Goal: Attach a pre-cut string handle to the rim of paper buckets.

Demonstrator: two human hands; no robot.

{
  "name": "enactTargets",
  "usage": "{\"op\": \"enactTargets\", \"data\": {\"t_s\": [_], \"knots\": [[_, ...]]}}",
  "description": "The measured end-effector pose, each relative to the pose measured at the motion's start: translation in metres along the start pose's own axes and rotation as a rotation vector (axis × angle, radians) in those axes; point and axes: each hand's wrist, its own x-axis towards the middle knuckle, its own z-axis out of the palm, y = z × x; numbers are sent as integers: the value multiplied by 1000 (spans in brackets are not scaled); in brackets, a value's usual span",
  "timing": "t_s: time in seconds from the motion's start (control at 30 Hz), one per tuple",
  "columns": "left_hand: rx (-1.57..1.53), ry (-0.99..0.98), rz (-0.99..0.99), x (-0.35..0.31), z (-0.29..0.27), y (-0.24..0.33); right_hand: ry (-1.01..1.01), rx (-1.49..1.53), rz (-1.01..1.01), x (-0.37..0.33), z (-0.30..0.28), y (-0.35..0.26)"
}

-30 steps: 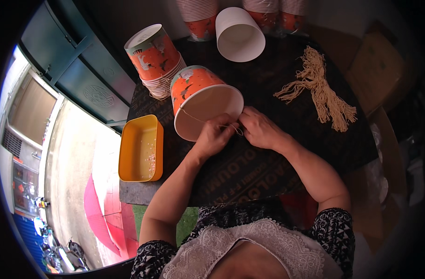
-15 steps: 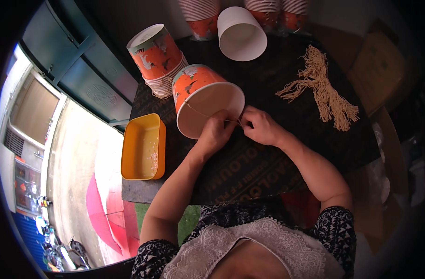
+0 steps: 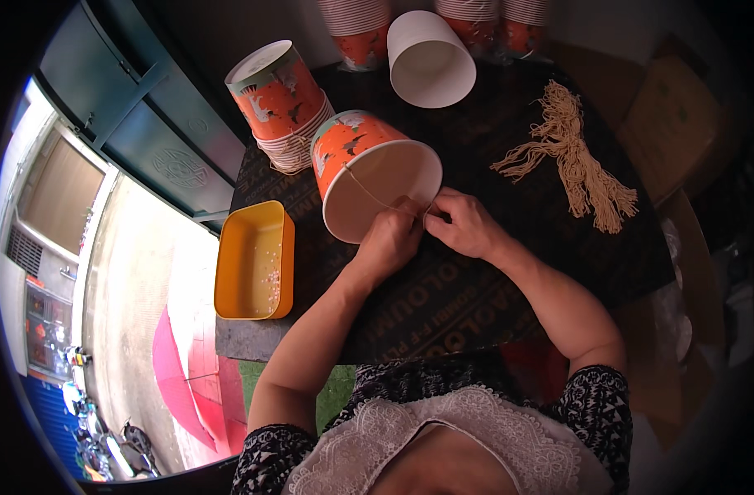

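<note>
An orange paper bucket [image 3: 341, 153] with grey and dark animal prints lies tilted on its side, its white mouth toward me. A thin string [image 3: 367, 190] runs from the left part of its rim across the opening to my fingers. My left hand [image 3: 391, 239] is closed at the lower right of the mouth, pinching the string, its fingertips partly hidden inside the rim. Just outside the rim, close beside it, my right hand [image 3: 466, 224] is closed with thumb and forefinger on the string's end. The exact knot or hole between the fingers is too small to make out.
A yellow tub [image 3: 256, 264] holding small pale beads stands at left. Beyond it are stacked orange buckets [image 3: 278, 99] with strings. A plain white bucket [image 3: 432, 62] lies at the back, before more stacks [image 3: 356, 37]. A bundle of beige strings [image 3: 571, 161] rests at right on the dark table [image 3: 509, 305].
The bucket has shifted slightly right and up, its mouth turned a little. My left hand has moved a little right with it, and the string across the opening hangs differently.
</note>
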Motion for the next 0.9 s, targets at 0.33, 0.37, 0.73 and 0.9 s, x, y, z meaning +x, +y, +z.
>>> {"op": "enactTargets", "data": {"t_s": [0.33,0.37,0.73,0.9], "knots": [[-152,-6,-119,-2,-5,-6,222,-85,136,1,-7,-1],[-152,-6,-119,-2,-6,-5,230,-89,187,2,-10,1],[-81,-14,-56,0,-7,-1,203,-189,168,-1,0,-7],[-121,0,-98,-1,-5,-6,236,-127,181,-4,4,-16]]}}
